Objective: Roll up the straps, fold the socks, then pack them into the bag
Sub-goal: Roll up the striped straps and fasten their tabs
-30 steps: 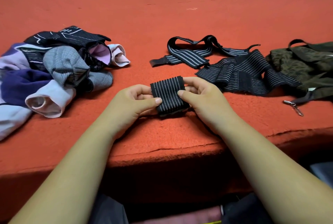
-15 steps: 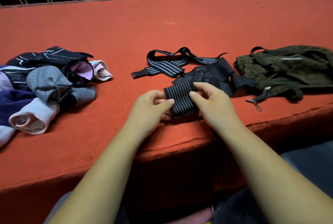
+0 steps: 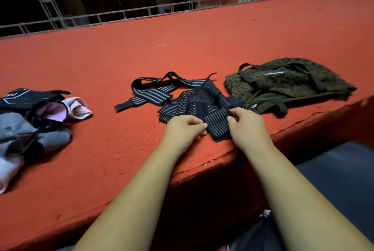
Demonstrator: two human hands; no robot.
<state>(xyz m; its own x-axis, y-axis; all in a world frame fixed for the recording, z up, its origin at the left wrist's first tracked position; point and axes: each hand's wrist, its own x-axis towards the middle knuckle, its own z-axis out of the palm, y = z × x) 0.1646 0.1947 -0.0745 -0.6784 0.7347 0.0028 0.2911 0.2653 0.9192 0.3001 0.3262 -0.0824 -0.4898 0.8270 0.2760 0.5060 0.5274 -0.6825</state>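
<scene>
Nearest, at the front edge of the red ledge [image 3: 121, 58], both hands worked 1 striped strap [image 3: 217, 126]. The left hand [image 3: 182, 129] had its fingers curled, thumb and forefinger nipping the strap's left edge. The right hand [image 3: 247, 125] pinched its upper right corner between thumb and forefinger. The strap lay partly rolled, its far end touching the loose heap of wide strap [image 3: 194, 99] just behind. Beyond that, a narrower strap [image 3: 151, 93] sprawled unrolled. The green bag [image 3: 283, 85] sat slumped just right of the heap, with nothing visibly packed. The socks [image 3: 30, 121] lay in an unfolded pile well off to the left.

I judged the task to be early: 1 strap was being rolled, and the other straps, all the socks and the packing were left. Compared with 1 second before, the hands and roll had shifted right, from a spot apart from the heap to right against it, and the railing [image 3: 101, 16] had come further into view.
</scene>
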